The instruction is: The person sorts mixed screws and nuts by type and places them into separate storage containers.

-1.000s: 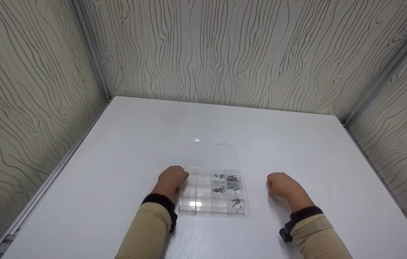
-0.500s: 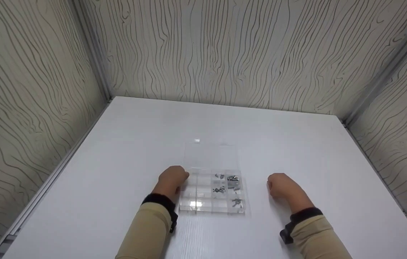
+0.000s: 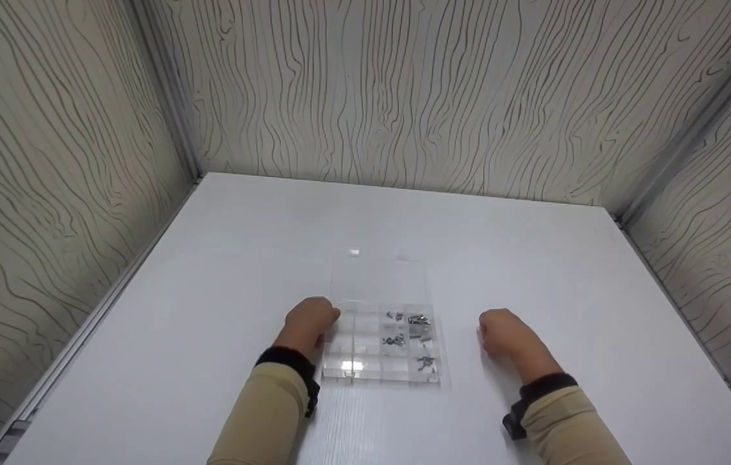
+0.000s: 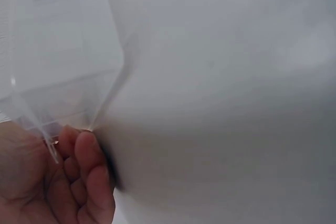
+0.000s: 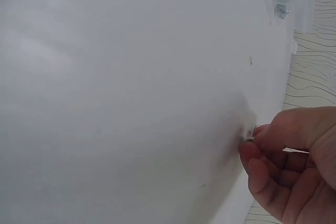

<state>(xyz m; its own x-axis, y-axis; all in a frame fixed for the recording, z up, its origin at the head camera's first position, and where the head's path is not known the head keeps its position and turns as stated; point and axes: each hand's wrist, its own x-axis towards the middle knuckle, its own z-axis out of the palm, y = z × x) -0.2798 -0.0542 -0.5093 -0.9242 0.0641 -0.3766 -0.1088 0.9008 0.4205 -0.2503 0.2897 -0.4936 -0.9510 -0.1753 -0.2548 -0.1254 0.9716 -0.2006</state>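
Note:
A clear plastic compartment box point(image 3: 381, 376) lies on the white table, its transparent lid point(image 3: 378, 279) folded back flat behind it. Small metal parts point(image 3: 393, 340), some looking like screws, sit in several right-hand compartments. My left hand point(image 3: 307, 321) grips the box's left side; in the left wrist view, curled fingers point(image 4: 89, 163) are at the box corner. To the right of the box, my right hand point(image 3: 509, 336) is low over the table. Between thumb and forefinger it pinches a tiny shiny piece point(image 5: 250, 134), mostly hidden and too small to identify.
The white tabletop point(image 3: 262, 239) extends around the box and between the hands. Wood-grain patterned panels point(image 3: 378, 97) rise at the back and both sides, with a grey metal rail point(image 3: 165, 90) in the left corner.

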